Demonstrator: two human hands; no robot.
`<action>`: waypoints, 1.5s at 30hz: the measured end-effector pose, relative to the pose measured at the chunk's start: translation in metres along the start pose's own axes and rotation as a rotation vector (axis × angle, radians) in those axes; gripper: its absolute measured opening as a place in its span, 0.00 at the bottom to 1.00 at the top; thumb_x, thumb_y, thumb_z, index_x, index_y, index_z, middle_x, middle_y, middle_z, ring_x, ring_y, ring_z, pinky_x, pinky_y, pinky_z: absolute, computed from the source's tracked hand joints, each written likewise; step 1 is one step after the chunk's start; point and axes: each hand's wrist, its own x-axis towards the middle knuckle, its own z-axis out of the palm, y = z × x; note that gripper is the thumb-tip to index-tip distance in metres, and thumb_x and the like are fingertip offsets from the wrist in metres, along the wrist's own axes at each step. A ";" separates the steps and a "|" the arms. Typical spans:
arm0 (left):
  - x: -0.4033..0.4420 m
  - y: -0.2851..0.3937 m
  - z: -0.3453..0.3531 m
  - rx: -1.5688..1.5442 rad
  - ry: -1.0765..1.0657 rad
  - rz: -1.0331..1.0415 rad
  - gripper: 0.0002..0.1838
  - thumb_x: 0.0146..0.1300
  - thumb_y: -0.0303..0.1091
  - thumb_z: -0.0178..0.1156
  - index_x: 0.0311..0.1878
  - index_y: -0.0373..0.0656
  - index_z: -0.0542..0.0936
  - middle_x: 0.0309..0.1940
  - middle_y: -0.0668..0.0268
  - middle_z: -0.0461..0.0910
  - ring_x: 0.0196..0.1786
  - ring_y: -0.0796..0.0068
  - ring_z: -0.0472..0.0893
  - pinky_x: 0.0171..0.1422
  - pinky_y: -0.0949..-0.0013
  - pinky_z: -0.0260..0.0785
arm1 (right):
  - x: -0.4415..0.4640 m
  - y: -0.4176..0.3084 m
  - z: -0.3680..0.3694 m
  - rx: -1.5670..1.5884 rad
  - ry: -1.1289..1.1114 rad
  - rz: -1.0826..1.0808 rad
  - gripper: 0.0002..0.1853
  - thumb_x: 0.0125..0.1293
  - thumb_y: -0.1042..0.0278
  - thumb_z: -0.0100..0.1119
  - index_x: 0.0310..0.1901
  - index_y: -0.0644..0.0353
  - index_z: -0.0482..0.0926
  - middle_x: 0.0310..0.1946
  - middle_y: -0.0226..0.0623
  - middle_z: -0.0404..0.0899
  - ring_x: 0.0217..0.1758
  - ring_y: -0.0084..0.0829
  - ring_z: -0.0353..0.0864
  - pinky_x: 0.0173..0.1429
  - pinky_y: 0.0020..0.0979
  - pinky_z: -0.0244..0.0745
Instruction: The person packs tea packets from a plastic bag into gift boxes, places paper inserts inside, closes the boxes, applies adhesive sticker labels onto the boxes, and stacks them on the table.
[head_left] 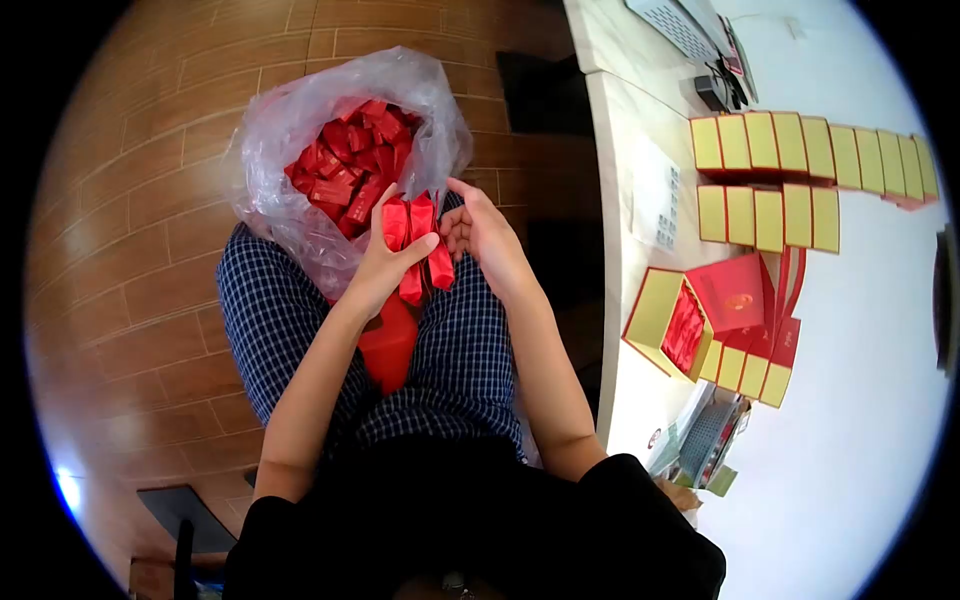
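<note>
Several shiny red foil packets [397, 225] stand side by side in my left hand [385, 262], whose thumb lies across their front. My left hand is closed on them, above my lap. Just to their right is my right hand [482, 235], its fingers loosely bent and apart, with nothing visible in it. I cannot tell whether its fingertips touch the packets. Beyond my hands, a clear plastic bag [265, 185] gapes wide, with many similar red packets [340, 165] heaped inside. Part of a red surface [390, 350] shows between my thighs.
On the pale table [625, 230] at right, an open gold-and-red box [652, 310] holds red packets. Rows of gold-sided boxes [760, 145] stand behind it. A printed sheet [655, 195] and a black adapter [712, 92] lie there too. The floor [150, 270] is brown tile.
</note>
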 end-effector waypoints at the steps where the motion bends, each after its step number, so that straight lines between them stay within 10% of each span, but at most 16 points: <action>1: -0.006 0.007 0.008 0.016 -0.015 0.008 0.48 0.59 0.34 0.68 0.75 0.50 0.46 0.66 0.57 0.62 0.67 0.66 0.67 0.71 0.63 0.59 | -0.012 -0.001 -0.006 0.011 0.004 -0.020 0.25 0.76 0.54 0.42 0.67 0.61 0.65 0.33 0.30 0.76 0.29 0.18 0.70 0.32 0.20 0.66; 11: -0.050 0.021 0.169 0.410 -0.538 0.148 0.44 0.58 0.35 0.69 0.72 0.44 0.51 0.65 0.55 0.61 0.66 0.68 0.66 0.69 0.64 0.61 | -0.188 -0.044 -0.095 -0.249 0.213 -0.342 0.26 0.73 0.61 0.53 0.70 0.52 0.64 0.49 0.32 0.75 0.40 0.17 0.72 0.42 0.21 0.71; 19: -0.061 -0.023 0.342 0.540 -0.930 0.355 0.41 0.60 0.37 0.68 0.68 0.40 0.53 0.60 0.49 0.66 0.62 0.63 0.72 0.66 0.63 0.65 | -0.308 -0.055 -0.204 -0.249 0.642 -0.630 0.21 0.72 0.61 0.53 0.65 0.56 0.70 0.40 0.25 0.73 0.34 0.12 0.70 0.34 0.16 0.66; 30: -0.013 -0.143 0.484 0.807 -0.830 0.608 0.39 0.67 0.58 0.53 0.65 0.34 0.57 0.61 0.41 0.60 0.65 0.43 0.63 0.70 0.52 0.55 | -0.326 -0.045 -0.358 0.134 0.832 -0.583 0.24 0.73 0.53 0.51 0.62 0.61 0.73 0.51 0.31 0.79 0.52 0.22 0.76 0.59 0.23 0.68; 42: -0.002 -0.138 0.461 1.383 -0.712 0.815 0.28 0.70 0.55 0.49 0.48 0.33 0.72 0.49 0.52 0.71 0.52 0.52 0.69 0.61 0.54 0.60 | -0.309 -0.033 -0.363 -0.155 0.816 -0.319 0.23 0.75 0.53 0.46 0.55 0.65 0.77 0.48 0.29 0.80 0.49 0.21 0.75 0.58 0.24 0.67; 45: -0.002 -0.138 0.460 1.434 -0.697 0.839 0.26 0.69 0.54 0.50 0.47 0.34 0.74 0.49 0.54 0.71 0.52 0.53 0.69 0.60 0.55 0.62 | -0.301 -0.024 -0.368 -0.297 0.876 -0.306 0.22 0.74 0.55 0.47 0.46 0.68 0.81 0.32 0.39 0.85 0.33 0.34 0.80 0.44 0.36 0.74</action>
